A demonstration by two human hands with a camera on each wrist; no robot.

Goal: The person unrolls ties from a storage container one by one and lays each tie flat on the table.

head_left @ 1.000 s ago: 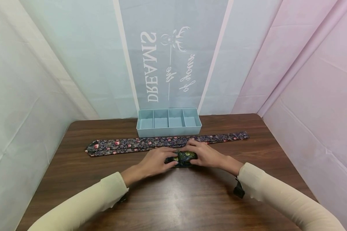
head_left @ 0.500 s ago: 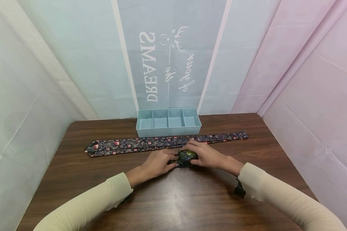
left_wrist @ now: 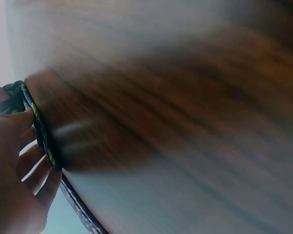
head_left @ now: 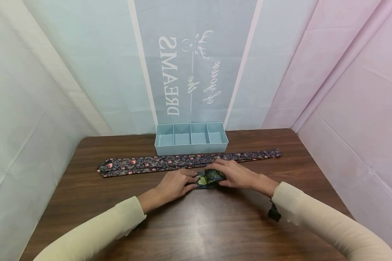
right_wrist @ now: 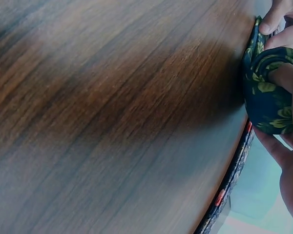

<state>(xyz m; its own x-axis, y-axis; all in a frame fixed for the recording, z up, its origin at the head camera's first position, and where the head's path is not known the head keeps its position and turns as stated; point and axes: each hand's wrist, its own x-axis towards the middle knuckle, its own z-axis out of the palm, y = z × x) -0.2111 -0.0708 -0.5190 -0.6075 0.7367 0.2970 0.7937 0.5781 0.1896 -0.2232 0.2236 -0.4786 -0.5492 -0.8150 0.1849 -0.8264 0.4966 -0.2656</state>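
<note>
A dark necktie with a yellow-green leaf print (head_left: 202, 180) lies on the table in front of the person, partly wound into a roll. My right hand (head_left: 238, 174) grips the roll (right_wrist: 271, 105), the thumb tucked into its coil in the right wrist view. At the flat part, my left hand (head_left: 174, 183) rests its fingertips and thumb on the fabric. The fingers (left_wrist: 31, 165) of that hand look fairly straight in the left wrist view, along the edge of the tie. Part of the leaf-print tie is hidden under both hands.
Just beyond the hands a floral necktie (head_left: 163, 163), dark with pink flowers, stretches across the brown wooden table (head_left: 196, 224). Behind it stands a light blue box (head_left: 191, 149) with several compartments. Pale curtains (head_left: 117, 72) surround the table on three sides.
The left hand has slid a little left off the roll, and more flat leaf-print fabric shows between the hands. The right hand has shifted slightly right with the roll.
</note>
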